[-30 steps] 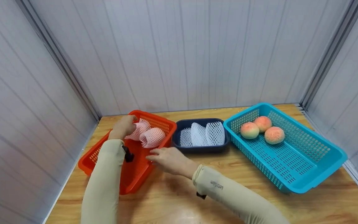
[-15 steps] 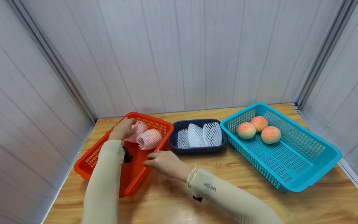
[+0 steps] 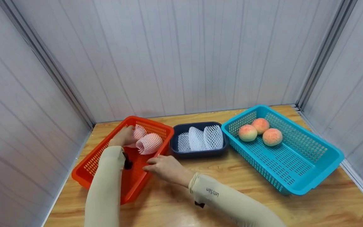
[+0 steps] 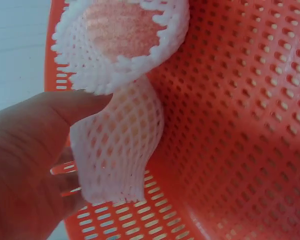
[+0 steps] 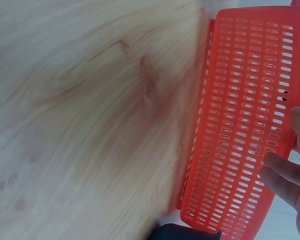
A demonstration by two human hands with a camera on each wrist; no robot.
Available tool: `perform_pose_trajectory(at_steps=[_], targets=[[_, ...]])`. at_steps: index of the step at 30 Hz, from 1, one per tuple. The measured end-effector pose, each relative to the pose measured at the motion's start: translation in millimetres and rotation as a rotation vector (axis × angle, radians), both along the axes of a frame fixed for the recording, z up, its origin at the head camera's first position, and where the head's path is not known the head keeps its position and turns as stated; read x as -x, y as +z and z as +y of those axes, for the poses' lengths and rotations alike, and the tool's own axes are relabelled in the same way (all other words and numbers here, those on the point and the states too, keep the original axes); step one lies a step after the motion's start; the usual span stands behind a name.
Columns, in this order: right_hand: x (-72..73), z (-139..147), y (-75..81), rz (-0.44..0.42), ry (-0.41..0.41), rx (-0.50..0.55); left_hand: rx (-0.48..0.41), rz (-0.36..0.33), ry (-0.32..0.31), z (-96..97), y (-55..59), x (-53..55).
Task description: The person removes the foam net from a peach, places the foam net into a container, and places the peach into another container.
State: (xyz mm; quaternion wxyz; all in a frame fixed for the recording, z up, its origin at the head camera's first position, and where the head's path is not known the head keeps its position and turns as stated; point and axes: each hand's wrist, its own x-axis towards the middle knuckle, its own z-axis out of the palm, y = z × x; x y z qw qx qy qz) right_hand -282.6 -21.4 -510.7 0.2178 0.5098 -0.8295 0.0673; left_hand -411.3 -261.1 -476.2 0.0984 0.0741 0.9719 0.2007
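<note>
My left hand [image 3: 123, 136] is down in the red basket [image 3: 134, 192], at the far-left one of two peaches in pale foam nets. In the left wrist view its thumb lies against that net-wrapped peach [image 4: 122, 127], with the other fingers partly hidden behind it. The second wrapped peach [image 3: 150, 143] lies close beside; pink fruit shows through its net's open end [image 4: 122, 30]. My right hand [image 3: 169, 170] grips the basket's right rim. In the right wrist view two fingers [image 5: 285, 177] lie along the perforated outer wall.
A navy tray [image 3: 200, 154] with several white foam nets [image 3: 197, 138] stands between the baskets. To the right, a turquoise basket [image 3: 307, 186] holds three bare peaches [image 3: 272, 137]. Pale panels [image 3: 181, 63] close off the wooden table [image 3: 219, 176] at back and sides.
My left hand has settled lower around the far wrapped peach. The right hand has stayed at the basket's rim. The whole scene shifts slightly left as the head view moves.
</note>
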Motion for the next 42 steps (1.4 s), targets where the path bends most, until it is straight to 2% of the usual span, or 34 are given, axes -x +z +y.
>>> perform_pose_trajectory(at_steps=[3, 7, 9, 14, 18, 22, 30, 36, 42], targets=[[-0.5, 0.4, -1.2, -0.020, 0.003, 0.008, -0.070, -0.003, 0.033, 1.2, -6.9, -3.5], [0.4, 1.2, -1.8, -0.028, 0.006, 0.015, -0.127, -0.054, 0.107, 1.9, -13.8, -4.2], [1.3, 1.8, -2.1, -0.015, 0.014, 0.024, -0.097, -0.066, 0.139, 1.8, -16.0, -2.6], [1.5, 3.4, -4.1, 0.002, 0.034, 0.063, -0.001, -0.050, 0.135, 3.8, -18.9, -0.9], [0.8, 3.1, -3.7, -0.021, 0.043, 0.064, -0.044, -0.079, 0.180, 6.1, -16.5, -5.4], [0.6, 3.0, -2.1, -0.046, 0.033, 0.041, -0.064, -0.081, 0.219, 7.7, -7.5, -10.7], [-1.5, 1.3, -3.1, -0.029, 0.013, 0.033, -0.051, -0.019, 0.272, 7.1, 16.2, -23.5], [-1.0, -0.5, -4.6, -0.045, 0.027, 0.038, -0.062, 0.042, 0.243, 2.8, 32.3, -32.9], [5.0, 5.3, -8.7, -0.030, 0.090, 0.146, -0.092, 0.188, 0.205, 11.8, 53.0, -50.0]])
